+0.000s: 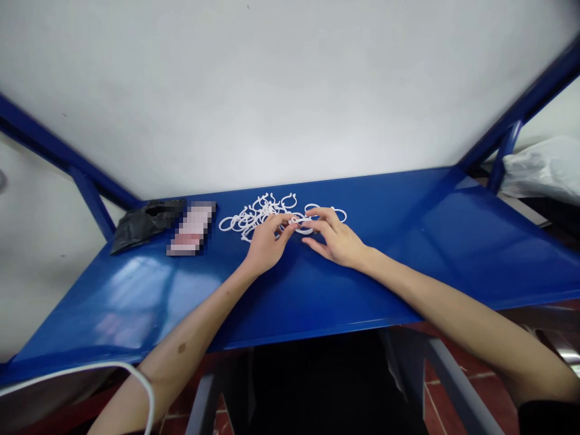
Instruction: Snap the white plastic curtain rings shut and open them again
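My left hand (pixel 267 243) pinches a white open ring (pixel 304 232) with knobbed ends, like a shower curtain ring, between thumb and forefinger just above the table. To its right, my right hand (pixel 338 241) has its fingers spread, with the fingertips close to that same ring; whether they touch it I cannot tell. A tangled pile of similar white rings (pixel 265 208) lies behind and to the left of my left hand. Beyond my right hand are a few more rings (pixel 345 215), partly hidden by its fingers.
The blue table (pixel 294 302) meets a pale wall (pixel 290 90) at the back. A black plastic bag (pixel 145 223) and a blurred-out flat item (pixel 191 229) lie on the left. A white cable (pixel 113 364) crosses my left forearm. Blue frame bars slope at both sides.
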`<state>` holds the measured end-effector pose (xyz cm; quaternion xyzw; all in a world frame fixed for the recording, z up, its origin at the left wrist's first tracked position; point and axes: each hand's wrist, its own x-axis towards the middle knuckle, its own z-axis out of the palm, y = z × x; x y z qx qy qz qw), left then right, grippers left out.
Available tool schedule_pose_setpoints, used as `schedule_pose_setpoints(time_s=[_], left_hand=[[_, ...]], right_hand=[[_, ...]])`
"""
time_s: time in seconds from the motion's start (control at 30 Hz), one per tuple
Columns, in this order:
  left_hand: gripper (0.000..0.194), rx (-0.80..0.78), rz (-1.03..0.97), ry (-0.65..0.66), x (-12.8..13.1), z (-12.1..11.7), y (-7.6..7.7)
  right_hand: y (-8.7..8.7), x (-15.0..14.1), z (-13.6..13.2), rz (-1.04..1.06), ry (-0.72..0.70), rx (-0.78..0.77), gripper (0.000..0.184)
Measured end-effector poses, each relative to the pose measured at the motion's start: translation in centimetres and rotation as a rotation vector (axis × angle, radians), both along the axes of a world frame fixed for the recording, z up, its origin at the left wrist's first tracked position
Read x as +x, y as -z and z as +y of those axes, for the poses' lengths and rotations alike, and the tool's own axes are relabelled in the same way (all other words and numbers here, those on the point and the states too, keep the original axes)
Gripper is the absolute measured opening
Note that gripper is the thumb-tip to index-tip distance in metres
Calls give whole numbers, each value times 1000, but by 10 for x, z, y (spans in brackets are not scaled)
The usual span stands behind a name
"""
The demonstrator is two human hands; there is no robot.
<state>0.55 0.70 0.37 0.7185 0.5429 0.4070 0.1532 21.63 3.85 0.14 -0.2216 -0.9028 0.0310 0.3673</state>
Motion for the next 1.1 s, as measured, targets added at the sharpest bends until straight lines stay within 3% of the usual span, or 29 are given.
schedule_pose_setpoints(time_s=[0.1,0.23,0.4,0.53,0.8,1.1], left_hand=[[18,-1,-73,46,1,-1,0],[22,-44,-195,80,2,-3,-1],[29,-208,-486,66,4,-4,-3],[30,-206,-599,50,7,-4,-3],[22,-122,-529,50,12,-7,4],[16,106,-158,150,2,-8,4]], right_hand=[[1,0,2,82,37,-67,37],[5,0,6,66,59,-73,23],[8,-1,4,100,48,-55,29],[10,-2,2,86,-6,-34,21],[13,-5,-4,116,-28,19,17],[12,1,-5,-33,-72,96,21]])
